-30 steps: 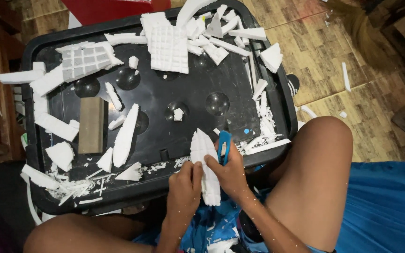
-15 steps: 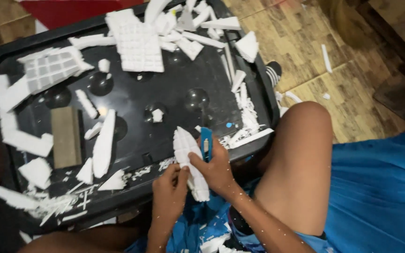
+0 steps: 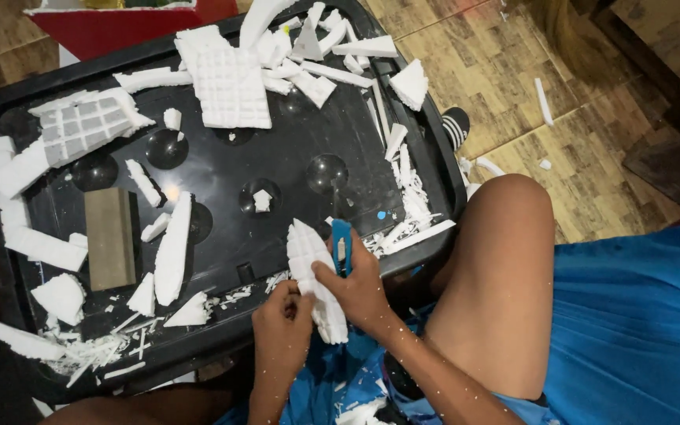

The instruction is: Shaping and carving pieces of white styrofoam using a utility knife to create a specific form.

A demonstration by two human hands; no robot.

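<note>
You hold a long white foam piece (image 3: 314,275) at the near edge of the black tray (image 3: 301,169), its pointed end aimed away from you. Your left hand (image 3: 281,330) is closed on its near left side, fingers curled around the edge. Your right hand (image 3: 356,287) is wrapped round a blue cutter (image 3: 341,245) and presses against the right side of the foam; the blade looks to meet the foam, though your fingers hide the contact.

Just right of the cutter, thin foam shavings (image 3: 407,212) lie heaped along the tray's right rim. On the tray's left side stands a brown block (image 3: 109,238), with a curved foam strip (image 3: 173,248) right beside it and small triangular offcuts (image 3: 186,312) nearer you. Further off lie two grid-cut foam slabs, one at the far middle (image 3: 226,79) and one at the far left (image 3: 84,126). More white scraps crowd the far right corner (image 3: 316,47). A small foam cube (image 3: 261,200) sits in one of the round dimples at the tray's centre.

Your bare knee (image 3: 505,275) rises to the right of the tray, with blue cloth (image 3: 639,330) beyond it.
</note>
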